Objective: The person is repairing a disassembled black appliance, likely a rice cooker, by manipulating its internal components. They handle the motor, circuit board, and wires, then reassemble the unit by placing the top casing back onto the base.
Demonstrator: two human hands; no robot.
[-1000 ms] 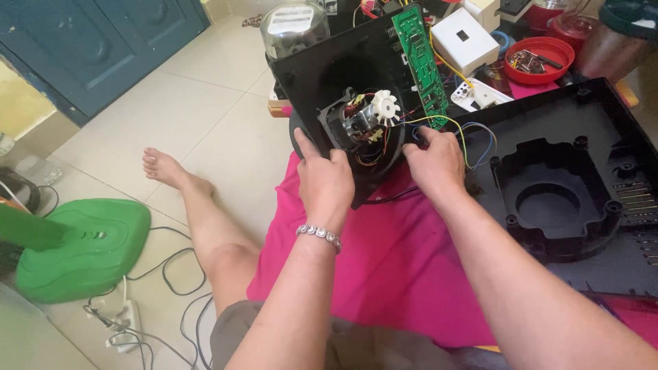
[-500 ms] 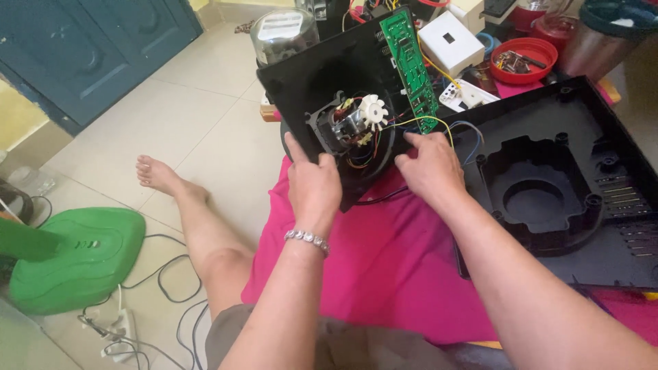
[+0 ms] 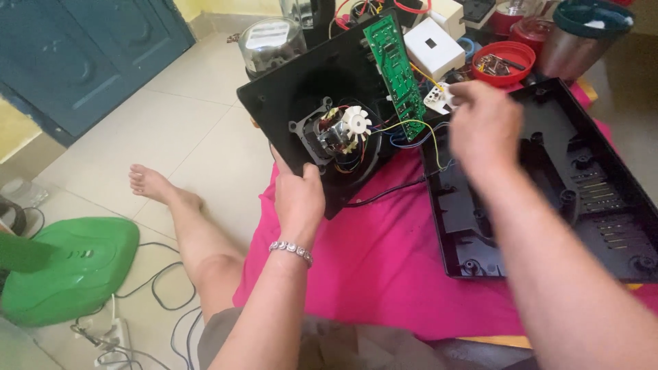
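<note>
At frame centre, the left hand (image 3: 298, 199) grips the lower edge of a black appliance housing (image 3: 312, 89) with an exposed motor (image 3: 336, 133) and green circuit board (image 3: 394, 75). The right hand (image 3: 483, 127) hovers upper right over a black base cover (image 3: 576, 185), near a red bowl (image 3: 504, 62).

The black housing (image 3: 301, 89) looks like matt moulded plastic; the second black shell (image 3: 589, 171) has the same dull plastic finish, ribbed inside; the fan wheel (image 3: 355, 123) is smooth white plastic; the circuit board (image 3: 394, 75) is glossy green laminate; the cloth (image 3: 384, 253) beneath is bright pink woven fabric, matt; the red bowl (image 3: 504, 62) is shiny plastic; the bracelet (image 3: 291, 248) on the left hand (image 3: 298, 199) glints like metal; the floor tiles (image 3: 164, 130) are smooth, faintly glossy; the green base (image 3: 75, 267) is semi-gloss plastic.
</note>
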